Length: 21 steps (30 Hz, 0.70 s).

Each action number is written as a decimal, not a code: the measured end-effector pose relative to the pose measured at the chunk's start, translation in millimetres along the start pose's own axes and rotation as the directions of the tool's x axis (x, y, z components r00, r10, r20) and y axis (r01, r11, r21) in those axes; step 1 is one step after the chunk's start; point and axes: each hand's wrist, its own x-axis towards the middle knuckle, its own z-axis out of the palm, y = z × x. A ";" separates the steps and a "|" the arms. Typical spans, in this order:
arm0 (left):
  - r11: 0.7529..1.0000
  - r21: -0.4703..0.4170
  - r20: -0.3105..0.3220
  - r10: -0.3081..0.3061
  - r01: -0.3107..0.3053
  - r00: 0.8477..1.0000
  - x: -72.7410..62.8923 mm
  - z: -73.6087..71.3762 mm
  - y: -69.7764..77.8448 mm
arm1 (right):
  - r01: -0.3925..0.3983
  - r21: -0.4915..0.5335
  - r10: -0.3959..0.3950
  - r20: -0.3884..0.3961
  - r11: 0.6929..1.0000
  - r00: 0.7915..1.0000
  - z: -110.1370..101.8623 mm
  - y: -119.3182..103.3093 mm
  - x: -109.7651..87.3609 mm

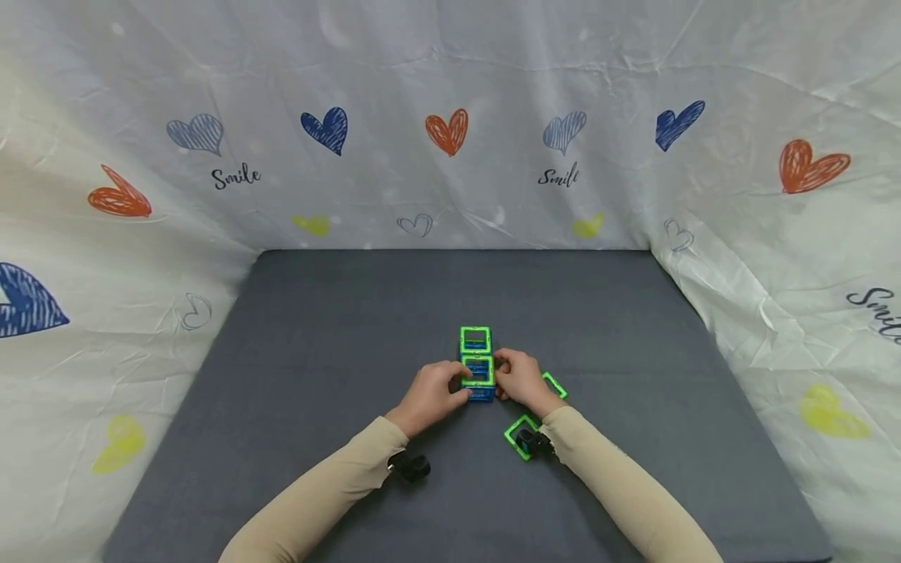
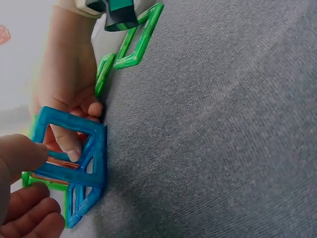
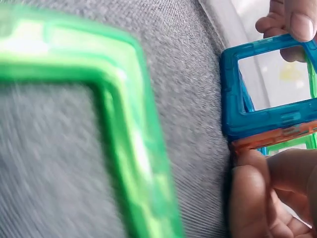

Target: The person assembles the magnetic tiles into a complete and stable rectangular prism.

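A small block of square magnetic tiles stands on the grey cloth, with green tiles (image 1: 486, 357) on top and blue tiles (image 1: 482, 395) on its near side. My left hand (image 1: 431, 393) is at the block's left side. In the right wrist view its thumb presses the upper rim of a blue tile (image 3: 272, 117), with fingertips behind. Across from it, my right hand (image 1: 522, 383) pinches the edge of an orange tile (image 3: 277, 138) that meets the blue one. Through the blue tile's opening in the left wrist view, a right fingertip (image 2: 73, 152) shows. The block's far side is hidden.
Two loose green tiles lie right of the block: one (image 1: 558, 384) beside the right wrist, the other (image 1: 516, 424) partly under the right wrist camera (image 1: 533, 443). The grey cloth (image 1: 338, 336) runs back to a white curtain (image 1: 493, 78) printed with hearts.
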 end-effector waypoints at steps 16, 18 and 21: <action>0.999 0.028 -0.033 0.027 -0.026 0.999 1.8 1.6 5.7 | 0.170 -0.240 -0.149 0.106 0.956 0.983 -17.1 -6.8 9.4; 0.999 0.030 -0.030 0.017 -0.016 0.999 1.7 2.2 5.7 | 0.188 -0.265 -0.166 0.102 0.946 0.981 -18.6 -6.4 9.4; 0.999 0.036 -0.021 0.007 -0.007 1.000 1.3 3.5 5.5 | 0.194 -0.306 -0.171 0.101 0.932 0.980 -20.9 -6.5 9.0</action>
